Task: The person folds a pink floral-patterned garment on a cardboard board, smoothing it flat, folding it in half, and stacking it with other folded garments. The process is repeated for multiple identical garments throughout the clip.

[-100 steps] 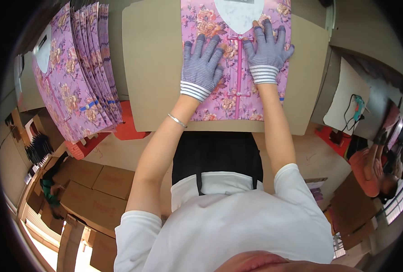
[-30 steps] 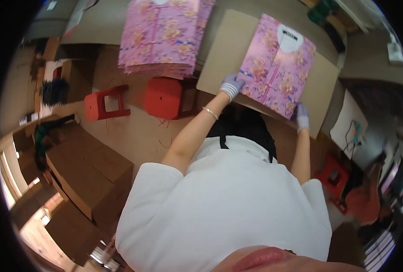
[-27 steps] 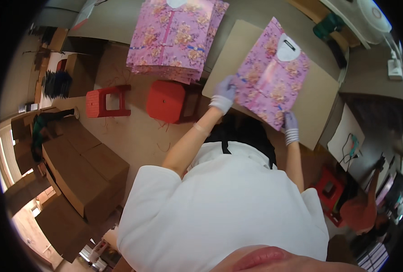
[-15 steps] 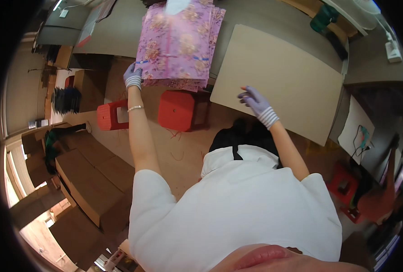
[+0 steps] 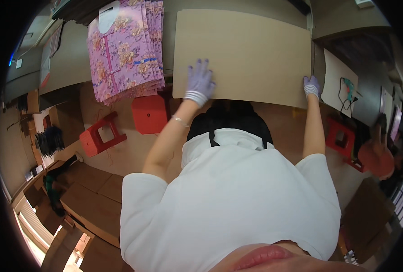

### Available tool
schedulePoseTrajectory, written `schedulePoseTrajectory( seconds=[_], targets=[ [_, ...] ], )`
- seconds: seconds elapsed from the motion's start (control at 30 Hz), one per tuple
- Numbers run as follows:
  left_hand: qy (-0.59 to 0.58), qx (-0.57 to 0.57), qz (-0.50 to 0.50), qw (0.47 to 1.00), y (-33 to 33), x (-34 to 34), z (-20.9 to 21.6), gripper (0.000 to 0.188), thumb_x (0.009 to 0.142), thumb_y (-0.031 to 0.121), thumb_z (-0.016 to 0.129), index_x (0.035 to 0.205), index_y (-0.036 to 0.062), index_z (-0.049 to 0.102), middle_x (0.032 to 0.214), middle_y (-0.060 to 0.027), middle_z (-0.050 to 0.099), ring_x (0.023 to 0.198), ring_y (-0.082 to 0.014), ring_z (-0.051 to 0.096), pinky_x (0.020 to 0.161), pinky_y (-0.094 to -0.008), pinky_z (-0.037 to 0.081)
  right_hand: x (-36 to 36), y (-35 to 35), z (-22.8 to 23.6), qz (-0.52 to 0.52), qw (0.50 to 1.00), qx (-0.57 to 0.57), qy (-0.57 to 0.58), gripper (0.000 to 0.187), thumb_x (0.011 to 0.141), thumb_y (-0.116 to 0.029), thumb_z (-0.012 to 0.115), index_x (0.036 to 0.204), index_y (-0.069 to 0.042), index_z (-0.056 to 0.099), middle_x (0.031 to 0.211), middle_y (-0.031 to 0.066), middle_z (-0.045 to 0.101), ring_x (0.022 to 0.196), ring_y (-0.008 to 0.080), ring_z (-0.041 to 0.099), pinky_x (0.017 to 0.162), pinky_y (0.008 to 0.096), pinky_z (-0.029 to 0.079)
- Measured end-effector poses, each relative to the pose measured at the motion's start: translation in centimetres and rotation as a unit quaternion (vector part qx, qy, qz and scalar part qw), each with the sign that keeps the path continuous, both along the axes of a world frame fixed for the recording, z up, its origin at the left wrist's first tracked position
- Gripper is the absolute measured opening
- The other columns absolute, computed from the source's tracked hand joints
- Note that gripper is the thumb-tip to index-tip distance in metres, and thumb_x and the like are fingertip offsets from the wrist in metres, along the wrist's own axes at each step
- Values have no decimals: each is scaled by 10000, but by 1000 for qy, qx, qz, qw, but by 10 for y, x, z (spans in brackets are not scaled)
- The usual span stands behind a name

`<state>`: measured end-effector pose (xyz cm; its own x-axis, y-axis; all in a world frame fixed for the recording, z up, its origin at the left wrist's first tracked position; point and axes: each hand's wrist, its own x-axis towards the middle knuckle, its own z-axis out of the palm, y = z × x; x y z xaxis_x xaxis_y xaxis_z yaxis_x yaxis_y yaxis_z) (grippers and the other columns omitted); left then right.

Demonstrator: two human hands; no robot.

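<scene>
A large tan cardboard sheet [image 5: 251, 50] lies flat on the grey table in front of me. My left hand [image 5: 199, 80], in a purple glove with a striped cuff, rests on its near left part with fingers spread. At the sheet's right edge, near the close corner, is my right hand [image 5: 311, 85], gloved alike. Its thumb is on the sheet's side and the fingers bend over the edge, their tips hidden. Left of the sheet is a stack of purple floral bags [image 5: 124, 50], untouched; the top one has a white oval patch.
Red plastic stools [image 5: 149, 114] stand under the table's near edge. A teal-handled tool with a cord [image 5: 347, 88] lies on a pale board to the right. Brown cartons [image 5: 90, 206] are stacked behind me at left. Another person [image 5: 377, 156] is at the far right.
My left hand has left the floral stack and come right onto the cardboard sheet. My right hand has moved from above the sheet to its right edge. The view has turned right.
</scene>
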<state>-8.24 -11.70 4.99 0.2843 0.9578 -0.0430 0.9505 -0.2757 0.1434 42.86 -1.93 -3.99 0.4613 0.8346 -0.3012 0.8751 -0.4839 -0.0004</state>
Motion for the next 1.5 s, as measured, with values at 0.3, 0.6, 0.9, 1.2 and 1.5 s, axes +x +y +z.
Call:
schedulePoseTrajectory(
  seconds=[0.3, 0.6, 0.9, 1.2, 1.5],
  targets=[
    [60, -127, 48, 989, 1, 31, -23, 598, 859, 397, 597, 1384, 120, 526, 1602, -168, 189, 1484, -382, 135, 1149, -607, 179, -49, -34, 74, 92, 969, 231, 0, 454, 905, -300, 622, 1287, -62, 567, 1280, 127, 595, 1160, 315, 567, 959, 473, 456],
    [-413, 39, 361, 835, 55, -61, -13, 722, 841, 243, 744, 1398, -65, 405, 1437, -223, 456, 1305, -327, 469, 1111, -380, 358, 61, -94, 165, -86, 798, 408, 436, 265, 923, -165, 684, 1114, 14, 651, 1048, 42, 666, 950, 131, 601, 868, 269, 481],
    [-531, -13, 264, 805, 74, -74, 35, 388, 867, 49, 672, 1237, -46, 601, 1086, -74, 696, 893, -96, 635, 804, -242, 524, 34, -46, 129, -14, 855, 346, 387, 509, 883, -60, 622, 1376, -1, 511, 1262, 134, 630, 1079, 184, 628, 963, 290, 477],
    [-178, 114, 41, 977, 35, 86, 57, 490, 809, 245, 649, 1272, 96, 594, 1499, -195, 386, 1382, -411, 342, 1128, -599, 218, -170, -42, 136, 206, 870, 342, 289, 527, 895, -257, 630, 1381, -98, 499, 1466, 151, 462, 1333, 358, 453, 1095, 456, 374],
    [-224, 88, 51, 969, 61, 106, -4, 567, 820, 226, 616, 1355, 72, 511, 1525, -139, 373, 1401, -399, 335, 1163, -568, 202, -201, -19, 80, 265, 882, 336, 196, 261, 871, -207, 604, 1103, -106, 668, 1221, 105, 632, 1189, 311, 552, 1034, 527, 396]
  ],
)
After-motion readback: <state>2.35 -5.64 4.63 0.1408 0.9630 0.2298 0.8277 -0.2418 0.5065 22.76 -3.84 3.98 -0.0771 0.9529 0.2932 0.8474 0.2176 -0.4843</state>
